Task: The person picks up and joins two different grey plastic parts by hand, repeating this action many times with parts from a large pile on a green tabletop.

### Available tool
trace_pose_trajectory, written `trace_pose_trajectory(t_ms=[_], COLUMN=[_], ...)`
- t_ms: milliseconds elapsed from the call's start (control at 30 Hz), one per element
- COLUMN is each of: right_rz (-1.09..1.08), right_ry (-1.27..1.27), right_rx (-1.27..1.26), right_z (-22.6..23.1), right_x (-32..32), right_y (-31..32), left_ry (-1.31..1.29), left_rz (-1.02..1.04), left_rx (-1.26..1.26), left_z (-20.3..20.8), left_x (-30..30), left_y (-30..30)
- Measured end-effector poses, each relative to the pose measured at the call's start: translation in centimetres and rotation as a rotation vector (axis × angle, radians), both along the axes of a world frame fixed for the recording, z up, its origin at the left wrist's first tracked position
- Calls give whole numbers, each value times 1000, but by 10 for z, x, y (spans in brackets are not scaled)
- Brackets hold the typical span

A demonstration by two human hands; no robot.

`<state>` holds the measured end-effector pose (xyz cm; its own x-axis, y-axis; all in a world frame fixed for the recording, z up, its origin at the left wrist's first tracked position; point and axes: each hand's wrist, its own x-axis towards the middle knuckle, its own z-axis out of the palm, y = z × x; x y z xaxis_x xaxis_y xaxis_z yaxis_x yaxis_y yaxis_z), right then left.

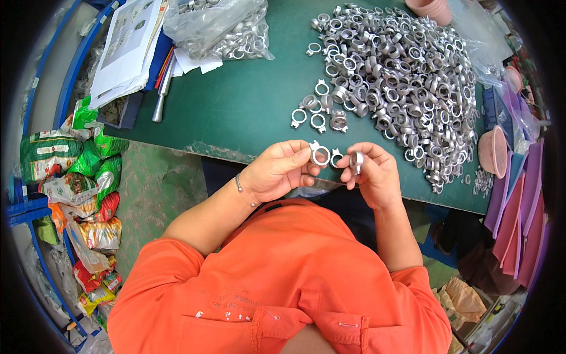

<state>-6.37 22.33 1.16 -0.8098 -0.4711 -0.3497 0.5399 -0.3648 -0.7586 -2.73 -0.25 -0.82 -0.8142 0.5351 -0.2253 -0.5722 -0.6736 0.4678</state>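
My left hand (278, 170) pinches a silvery metal ring with a small lug (314, 147) between thumb and fingers, its open face turned up. In my right hand (378, 180), the fingertips grip a second metal ring (356, 161), seen edge-on. Between the two hands, by the table's near edge, shows another lugged ring (335, 152); whether a finger touches it I cannot tell. Just beyond my hands lies a small loose group of rings (318, 123), and past them a large heap of the same metal rings (407, 76) spreads over the right of the table.
The green table (236, 112) has a clear plastic bag of rings (236, 38) at back left, beside papers (127, 47) and a metal-handled tool (161, 100). A pink basket (493, 151) stands at the right edge. Bagged packages (88, 177) fill blue shelving at left.
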Motion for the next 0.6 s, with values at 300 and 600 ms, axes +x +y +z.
trace_pose_trajectory(t_ms=[300,600], right_rz=[224,19], right_ry=[893,1244], right_rx=[652,1127], right_z=[6,-3], right_x=[43,15], right_y=[-26,-20], left_ry=[639,1112], left_rz=[-165,482], left_rx=[-1061,-1644], left_z=[22,18], left_x=[28,-18], left_y=[-17,-5])
